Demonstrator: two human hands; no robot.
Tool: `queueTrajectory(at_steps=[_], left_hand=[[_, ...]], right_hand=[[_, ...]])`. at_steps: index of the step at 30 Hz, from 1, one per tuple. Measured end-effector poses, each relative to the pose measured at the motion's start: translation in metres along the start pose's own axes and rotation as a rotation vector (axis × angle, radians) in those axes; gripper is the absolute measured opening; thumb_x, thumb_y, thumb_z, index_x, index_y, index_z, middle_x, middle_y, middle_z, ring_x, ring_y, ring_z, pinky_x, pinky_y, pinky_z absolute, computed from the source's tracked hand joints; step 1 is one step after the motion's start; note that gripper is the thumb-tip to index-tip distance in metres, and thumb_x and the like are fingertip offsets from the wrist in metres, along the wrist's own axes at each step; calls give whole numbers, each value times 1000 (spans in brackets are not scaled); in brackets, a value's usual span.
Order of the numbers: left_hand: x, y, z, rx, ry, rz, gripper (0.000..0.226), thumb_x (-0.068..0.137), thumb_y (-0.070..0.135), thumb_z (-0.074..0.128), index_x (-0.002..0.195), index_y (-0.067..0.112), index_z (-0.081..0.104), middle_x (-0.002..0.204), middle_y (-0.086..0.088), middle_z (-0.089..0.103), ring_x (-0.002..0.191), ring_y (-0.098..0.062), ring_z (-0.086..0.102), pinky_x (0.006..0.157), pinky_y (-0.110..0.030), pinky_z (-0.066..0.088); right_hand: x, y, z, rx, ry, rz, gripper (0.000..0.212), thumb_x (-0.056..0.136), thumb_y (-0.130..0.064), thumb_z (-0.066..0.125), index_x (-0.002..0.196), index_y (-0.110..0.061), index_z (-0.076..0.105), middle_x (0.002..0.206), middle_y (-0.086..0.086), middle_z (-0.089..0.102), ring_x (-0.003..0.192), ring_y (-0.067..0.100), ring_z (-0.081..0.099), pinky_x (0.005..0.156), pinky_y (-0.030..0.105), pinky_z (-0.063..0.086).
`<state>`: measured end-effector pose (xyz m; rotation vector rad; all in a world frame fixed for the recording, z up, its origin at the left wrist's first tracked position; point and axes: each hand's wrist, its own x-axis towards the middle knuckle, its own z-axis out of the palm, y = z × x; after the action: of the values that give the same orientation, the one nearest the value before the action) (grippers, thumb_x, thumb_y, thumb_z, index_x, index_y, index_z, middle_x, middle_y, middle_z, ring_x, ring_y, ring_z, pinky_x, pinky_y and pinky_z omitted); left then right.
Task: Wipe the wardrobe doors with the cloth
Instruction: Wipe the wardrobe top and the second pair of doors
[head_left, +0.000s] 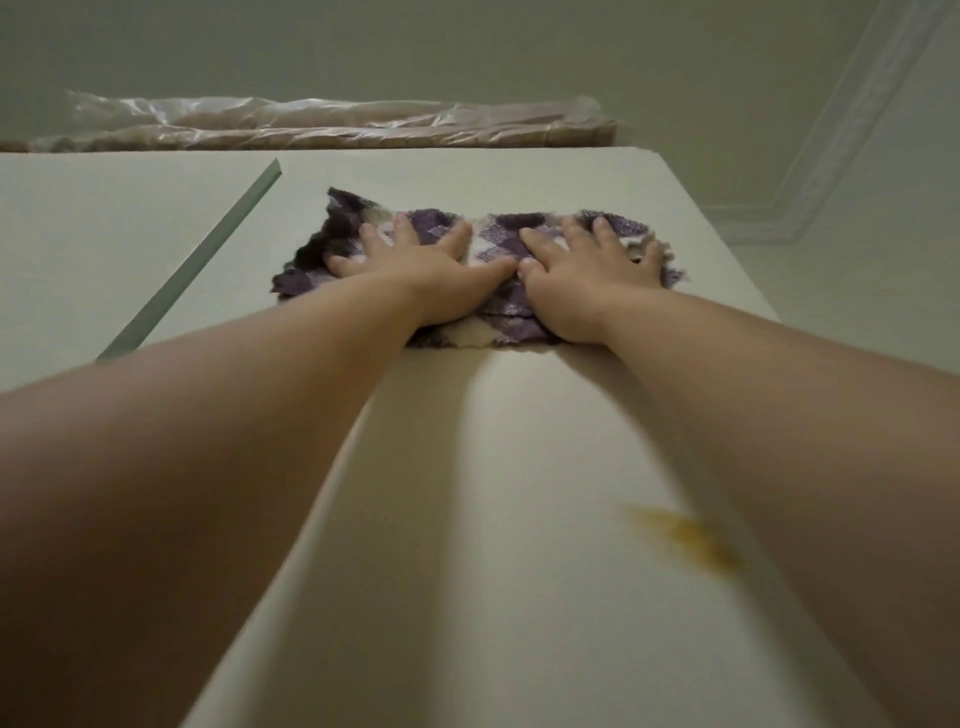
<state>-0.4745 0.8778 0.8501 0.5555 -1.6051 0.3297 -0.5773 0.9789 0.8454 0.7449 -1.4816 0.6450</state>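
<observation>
The left hand (410, 265) and right hand (582, 270), fingers spread flat, press the checked cloth (498, 244) against the upper wardrobe door (493, 519); plastic wrap (332, 122) on top, contents indistinct; yellow stain (685, 535) lower down

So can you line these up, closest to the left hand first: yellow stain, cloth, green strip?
1. Cloth: right under the left hand, pressed flat.
2. Green strip: a little way off to its left.
3. Yellow stain: farthest, way down on the right.
</observation>
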Motion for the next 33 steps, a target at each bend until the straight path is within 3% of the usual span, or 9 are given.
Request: queueTrajectory(at_steps=[9,13,21,33], left_hand=[[-13,107,21,-23,25,133,79,73,80,23,142,42,16,156,-13,-2,139,-42,-9,99,-69,-6],[-18,110,20,-54,20,150,78,76,78,26,143,39,18,156,-12,0,139,-41,-9,98,-71,-8],[-3,24,1,-16,47,71,85,69,83,26,142,42,17,156,-8,3,140,-39,-6,100,-69,-7],[13,-109,-22,-1,71,-78,84,67,84,24,141,45,14,157,-2,3,141,-34,-6,103,-67,-4]], right_hand=[[-7,110,-12,-90,-13,76,49,97,-44,16,145,-38,9,157,-4,-1,142,26,2,110,59,7],[-5,114,-13,-93,-19,45,50,97,-37,20,146,-27,18,157,6,5,141,33,6,109,59,12],[11,24,-6,-16,-7,34,50,96,-39,19,145,-35,15,157,-2,6,143,22,1,111,59,1],[35,-114,19,6,-16,-74,49,94,-41,16,142,-48,9,157,-4,-1,143,22,-8,104,65,-9]])
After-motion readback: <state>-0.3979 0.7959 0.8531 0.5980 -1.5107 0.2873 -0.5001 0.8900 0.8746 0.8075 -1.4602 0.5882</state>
